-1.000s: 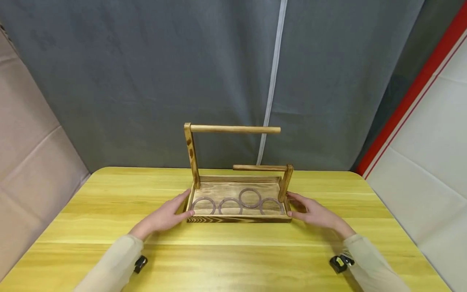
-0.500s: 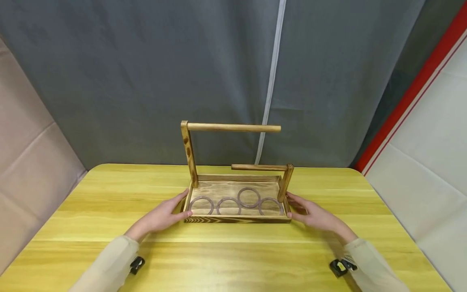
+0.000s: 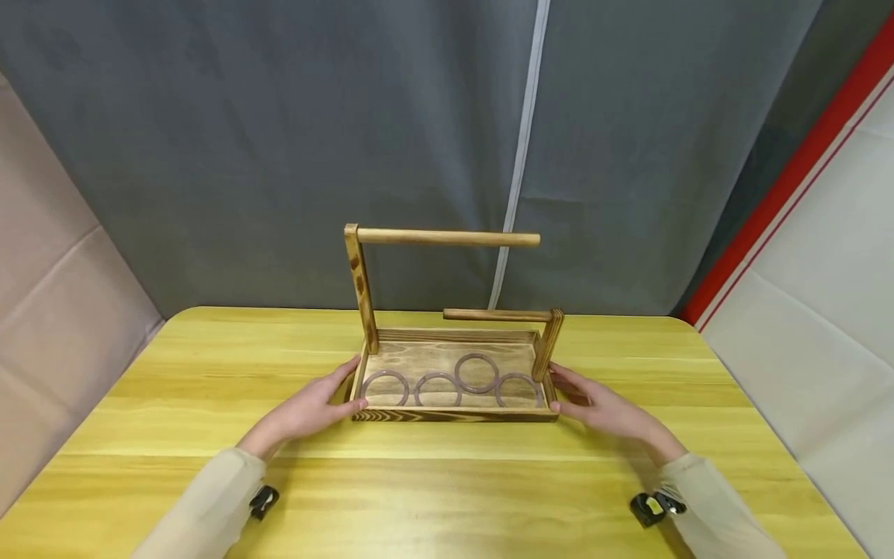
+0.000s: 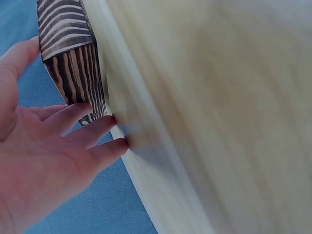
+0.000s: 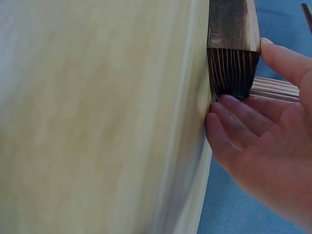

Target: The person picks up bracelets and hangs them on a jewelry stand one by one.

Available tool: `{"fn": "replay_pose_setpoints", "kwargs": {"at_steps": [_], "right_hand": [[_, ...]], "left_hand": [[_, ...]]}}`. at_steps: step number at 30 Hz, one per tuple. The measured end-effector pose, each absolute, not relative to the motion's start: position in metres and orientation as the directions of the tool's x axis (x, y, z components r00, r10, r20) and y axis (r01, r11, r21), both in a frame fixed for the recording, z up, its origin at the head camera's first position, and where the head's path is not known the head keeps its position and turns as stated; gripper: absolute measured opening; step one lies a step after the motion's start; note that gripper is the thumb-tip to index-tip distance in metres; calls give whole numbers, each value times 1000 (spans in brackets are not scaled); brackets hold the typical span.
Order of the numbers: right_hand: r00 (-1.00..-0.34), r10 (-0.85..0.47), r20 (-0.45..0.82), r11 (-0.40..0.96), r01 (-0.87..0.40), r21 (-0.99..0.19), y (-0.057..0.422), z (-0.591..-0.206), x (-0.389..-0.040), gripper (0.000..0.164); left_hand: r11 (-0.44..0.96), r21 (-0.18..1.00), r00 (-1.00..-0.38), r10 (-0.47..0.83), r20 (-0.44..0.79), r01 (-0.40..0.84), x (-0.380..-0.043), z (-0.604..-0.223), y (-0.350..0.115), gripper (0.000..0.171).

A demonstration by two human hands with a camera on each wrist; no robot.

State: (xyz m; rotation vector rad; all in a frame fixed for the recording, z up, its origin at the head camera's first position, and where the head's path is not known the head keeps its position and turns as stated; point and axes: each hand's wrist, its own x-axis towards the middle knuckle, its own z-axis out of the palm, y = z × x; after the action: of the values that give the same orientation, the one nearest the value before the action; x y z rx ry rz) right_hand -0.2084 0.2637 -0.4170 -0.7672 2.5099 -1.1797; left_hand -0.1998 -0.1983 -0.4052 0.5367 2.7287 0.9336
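Observation:
A shallow wooden tray (image 3: 454, 415) with dark burnt grain sits on the table between the two hands. In it lie several translucent purplish rings (image 3: 477, 373), most along the front side. From its left end rises a tall post with a long horizontal rod (image 3: 447, 237); a shorter post with a lower rod (image 3: 496, 315) stands at the right end. The left hand (image 3: 307, 407) touches the left end, thumb at the front corner and fingers spread behind. At the right end, the right hand (image 3: 604, 407) touches likewise. Both wrist views show extended fingers against the dark end wood (image 4: 73, 73).
The table (image 3: 447, 489) is yellow wood with rounded far corners. Behind it hangs a grey curtain (image 3: 279, 155) with a pale vertical strip. Light panels stand left and right, the right one edged in red. Small black devices (image 3: 264, 502) sit at the wrists.
The tray has shifted slightly nearer, away from the table's far edge, with both hands on its ends. The head view has tilted a little. The rings keep their places inside the tray.

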Motion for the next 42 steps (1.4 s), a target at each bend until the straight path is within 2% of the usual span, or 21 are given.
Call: {"fn": "replay_pose_setpoints", "kwargs": {"at_steps": [8,14,17,33,42], "right_hand": [[-843,-539,-4,565,-357,-744,261,-411,-210,67],[-858,-502,103,592,-428,-683,261,-395,-202,43],[-856,-503,123,594,-445,-670,259,-389,-199,37],[-782,-603,158,518,-534,-668,212,-391,-204,27],[-728,-665,166,450,-568,-689,177,-394,-210,28]], "left_hand": [[732,614,-909,414,-54,297,-200,-403,-197,79],[729,582,-900,435,11,360,-201,-402,-196,76],[734,558,-898,437,48,387,-201,-400,-195,75],[739,524,-888,454,76,423,-210,-412,-186,91],[801,424,-898,432,78,422,-209,-411,-180,93]]}}
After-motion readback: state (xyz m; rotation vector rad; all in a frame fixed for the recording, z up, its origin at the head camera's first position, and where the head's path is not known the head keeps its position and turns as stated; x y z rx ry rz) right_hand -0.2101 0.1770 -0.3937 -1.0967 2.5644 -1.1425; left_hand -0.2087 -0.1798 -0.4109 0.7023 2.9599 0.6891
